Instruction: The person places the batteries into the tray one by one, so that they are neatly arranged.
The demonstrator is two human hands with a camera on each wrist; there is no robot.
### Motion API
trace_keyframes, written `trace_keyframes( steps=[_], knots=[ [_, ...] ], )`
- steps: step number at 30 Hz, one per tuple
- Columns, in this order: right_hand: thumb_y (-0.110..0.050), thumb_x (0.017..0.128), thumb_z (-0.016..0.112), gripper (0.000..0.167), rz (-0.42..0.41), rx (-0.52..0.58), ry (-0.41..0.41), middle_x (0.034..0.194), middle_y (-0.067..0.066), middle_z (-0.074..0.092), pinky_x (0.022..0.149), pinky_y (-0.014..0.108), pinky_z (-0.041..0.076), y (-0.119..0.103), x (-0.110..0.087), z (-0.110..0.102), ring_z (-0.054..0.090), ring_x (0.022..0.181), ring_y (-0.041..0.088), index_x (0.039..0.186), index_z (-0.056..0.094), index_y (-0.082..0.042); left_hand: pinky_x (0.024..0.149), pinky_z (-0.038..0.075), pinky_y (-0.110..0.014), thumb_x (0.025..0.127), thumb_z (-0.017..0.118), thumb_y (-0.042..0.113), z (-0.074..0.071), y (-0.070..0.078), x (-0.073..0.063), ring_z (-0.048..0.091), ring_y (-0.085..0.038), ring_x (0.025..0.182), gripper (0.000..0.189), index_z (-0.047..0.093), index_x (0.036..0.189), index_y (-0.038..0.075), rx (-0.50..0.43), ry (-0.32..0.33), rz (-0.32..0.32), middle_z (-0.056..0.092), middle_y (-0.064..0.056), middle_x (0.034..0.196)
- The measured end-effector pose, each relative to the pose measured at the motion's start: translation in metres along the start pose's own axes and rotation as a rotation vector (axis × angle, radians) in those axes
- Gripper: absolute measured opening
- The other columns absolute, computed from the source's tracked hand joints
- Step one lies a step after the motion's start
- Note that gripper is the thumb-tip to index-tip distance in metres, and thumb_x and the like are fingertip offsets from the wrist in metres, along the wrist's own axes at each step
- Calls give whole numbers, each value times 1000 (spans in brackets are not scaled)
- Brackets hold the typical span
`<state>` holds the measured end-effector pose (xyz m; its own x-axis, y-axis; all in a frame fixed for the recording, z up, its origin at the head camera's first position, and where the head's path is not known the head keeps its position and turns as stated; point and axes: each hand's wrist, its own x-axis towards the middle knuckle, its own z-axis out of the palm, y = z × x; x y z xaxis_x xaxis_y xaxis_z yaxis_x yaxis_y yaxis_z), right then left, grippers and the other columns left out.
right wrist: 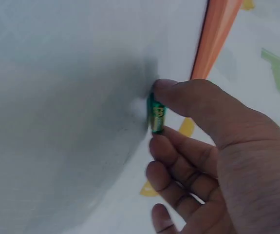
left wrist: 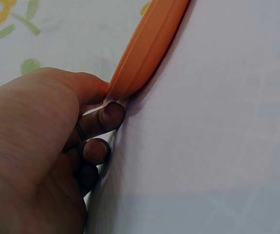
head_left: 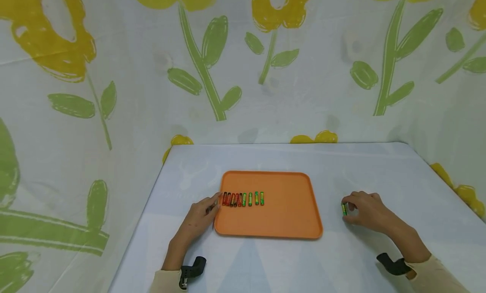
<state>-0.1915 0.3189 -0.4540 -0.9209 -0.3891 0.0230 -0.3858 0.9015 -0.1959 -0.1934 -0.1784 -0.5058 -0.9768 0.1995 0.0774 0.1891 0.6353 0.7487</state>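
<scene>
At the right of the head view, my right hand [head_left: 366,211] pinches a green battery [head_left: 344,209] end to end between thumb and a fingertip, close over the table. The right wrist view shows this battery [right wrist: 157,113] with its other fingers loosely curled below. My left hand [head_left: 200,217] grips the left edge of an orange tray [head_left: 284,219]. In the left wrist view the thumb and a fingertip pinch the tray's corner [left wrist: 140,58]. On the tray several red batteries [head_left: 233,200] lie close together in a row, followed by several green batteries [head_left: 250,199] spaced wider.
A pale cloth covers the table [head_left: 357,166] under the tray. Behind and to the left hangs a white curtain [head_left: 311,95] printed with yellow flowers and green leaves. A black strap device [head_left: 392,264] is worn on each wrist.
</scene>
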Motion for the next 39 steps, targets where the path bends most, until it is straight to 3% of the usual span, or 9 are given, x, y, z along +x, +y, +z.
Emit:
trace_keyframes(
  steps=[8, 16, 24, 30, 39],
  knots=[
    [-28, 76, 88, 32, -38, 23, 50, 79, -12, 48, 76, 46, 34, -6, 6, 2, 47, 78, 9, 99, 72, -13, 60, 38, -26, 101, 62, 17, 3, 1, -1, 43, -11, 68, 46, 54, 146, 14, 2, 10, -7, 50, 5, 77],
    [-29, 78, 86, 29, -126, 73, 104, 80, -13, 49, 77, 44, 34, -33, 21, -8, 49, 79, 10, 99, 72, -15, 58, 37, -26, 101, 62, 17, 2, -1, -1, 42, -11, 66, 46, 54, 146, 14, 4, 24, -6, 49, 4, 75],
    [-25, 80, 86, 28, -166, 120, 62, 79, -12, 49, 77, 42, 34, -63, 39, -10, 49, 78, 10, 100, 71, -13, 58, 37, -27, 101, 62, 16, 1, -1, -2, 41, -10, 65, 45, 54, 146, 12, 6, 19, 6, 49, 4, 76],
    [-26, 81, 85, 24, -204, 149, 37, 79, -10, 52, 75, 39, 32, -75, 55, 1, 51, 79, 15, 96, 68, -17, 59, 37, -28, 101, 62, 16, 0, 0, -2, 41, -10, 66, 46, 55, 145, 12, 13, 23, 12, 49, 5, 76],
    [-27, 81, 84, 26, -232, 176, 20, 80, -12, 51, 77, 39, 32, -91, 78, 10, 49, 78, 8, 99, 70, -17, 59, 37, -28, 101, 62, 17, -1, 1, -1, 41, -9, 66, 46, 54, 146, 11, 18, 19, 29, 49, 5, 76]
  ],
)
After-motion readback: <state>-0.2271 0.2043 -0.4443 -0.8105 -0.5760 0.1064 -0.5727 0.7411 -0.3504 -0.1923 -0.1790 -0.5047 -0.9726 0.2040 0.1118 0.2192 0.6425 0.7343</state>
